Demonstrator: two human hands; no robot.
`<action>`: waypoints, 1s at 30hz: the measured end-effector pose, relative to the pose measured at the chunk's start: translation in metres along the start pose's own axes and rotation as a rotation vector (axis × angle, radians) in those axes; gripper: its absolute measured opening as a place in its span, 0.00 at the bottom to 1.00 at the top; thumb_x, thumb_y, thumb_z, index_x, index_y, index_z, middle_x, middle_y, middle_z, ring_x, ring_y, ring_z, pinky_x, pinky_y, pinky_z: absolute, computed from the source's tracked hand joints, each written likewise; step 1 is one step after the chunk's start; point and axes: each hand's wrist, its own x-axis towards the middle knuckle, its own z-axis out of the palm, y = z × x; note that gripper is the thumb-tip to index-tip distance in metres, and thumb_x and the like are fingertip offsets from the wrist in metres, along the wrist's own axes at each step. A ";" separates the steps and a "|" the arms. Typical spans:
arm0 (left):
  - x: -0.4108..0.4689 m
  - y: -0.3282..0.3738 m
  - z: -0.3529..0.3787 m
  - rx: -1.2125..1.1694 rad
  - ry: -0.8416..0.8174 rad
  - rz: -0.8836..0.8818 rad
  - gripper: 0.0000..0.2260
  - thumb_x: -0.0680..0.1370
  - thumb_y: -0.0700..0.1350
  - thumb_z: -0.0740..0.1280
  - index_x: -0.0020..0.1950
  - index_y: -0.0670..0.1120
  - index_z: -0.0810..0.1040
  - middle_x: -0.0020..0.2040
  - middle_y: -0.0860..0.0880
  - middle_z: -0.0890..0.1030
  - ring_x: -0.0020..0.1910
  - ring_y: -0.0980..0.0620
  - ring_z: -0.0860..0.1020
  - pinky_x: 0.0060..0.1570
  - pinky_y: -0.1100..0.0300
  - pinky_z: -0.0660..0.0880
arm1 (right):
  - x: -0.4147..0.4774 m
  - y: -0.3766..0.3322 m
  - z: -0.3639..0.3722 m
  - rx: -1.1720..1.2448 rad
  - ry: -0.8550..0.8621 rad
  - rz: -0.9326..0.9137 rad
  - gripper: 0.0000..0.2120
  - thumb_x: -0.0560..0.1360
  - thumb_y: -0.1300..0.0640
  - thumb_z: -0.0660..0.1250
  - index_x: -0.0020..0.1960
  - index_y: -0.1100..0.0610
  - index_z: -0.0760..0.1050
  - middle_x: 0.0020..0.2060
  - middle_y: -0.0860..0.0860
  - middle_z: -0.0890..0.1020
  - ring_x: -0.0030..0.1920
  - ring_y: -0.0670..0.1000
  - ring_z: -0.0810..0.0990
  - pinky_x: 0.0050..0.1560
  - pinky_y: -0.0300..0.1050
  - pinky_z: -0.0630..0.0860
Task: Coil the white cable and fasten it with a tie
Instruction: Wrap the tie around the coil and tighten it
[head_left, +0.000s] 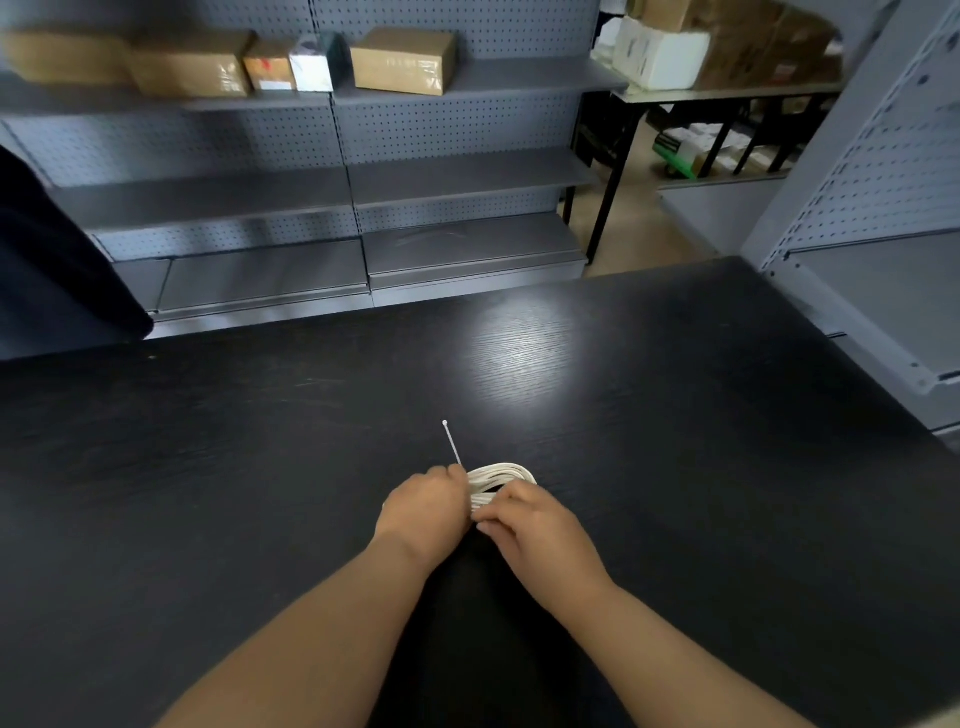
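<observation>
Dark wood-grain bench (260, 467) before grey pegboard shelving (457, 176) with cardboard boxes (402, 60). Pinching the tie (452, 441) in the curled left hand (423, 506); gripping the coiled white cable (501, 474) with the right hand (535, 525).

The left hand (423, 512) and right hand (535, 525) hide the white cable's (501, 474) near side and tie's (452, 442) end.

Nothing here you can actually read. Small cardboard box (268, 66), upper left of frame on the shelf (483, 83): red mark & pale label, too blurred for you to make out. Green/black pack (674, 155) under the side table (727, 95), upper right: whitish lettering, illegible at this res.
</observation>
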 end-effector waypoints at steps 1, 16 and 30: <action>0.000 0.000 0.000 -0.008 0.003 -0.004 0.09 0.79 0.42 0.56 0.58 0.43 0.69 0.57 0.44 0.77 0.54 0.43 0.77 0.49 0.53 0.74 | 0.004 -0.001 0.000 0.027 0.029 0.022 0.10 0.70 0.53 0.65 0.46 0.54 0.83 0.42 0.48 0.82 0.45 0.47 0.78 0.47 0.38 0.76; -0.001 -0.001 0.005 -0.023 0.002 -0.001 0.12 0.79 0.43 0.57 0.61 0.43 0.69 0.56 0.44 0.76 0.52 0.44 0.78 0.51 0.52 0.77 | 0.042 0.011 0.016 0.232 0.027 0.282 0.07 0.75 0.60 0.67 0.52 0.55 0.81 0.50 0.47 0.81 0.52 0.43 0.72 0.55 0.33 0.68; -0.007 0.002 0.002 -0.013 -0.019 -0.002 0.11 0.78 0.43 0.59 0.60 0.44 0.68 0.56 0.44 0.75 0.51 0.46 0.77 0.48 0.54 0.77 | 0.038 0.017 0.023 0.320 0.067 0.298 0.05 0.75 0.62 0.67 0.45 0.55 0.81 0.46 0.39 0.76 0.50 0.30 0.70 0.70 0.48 0.64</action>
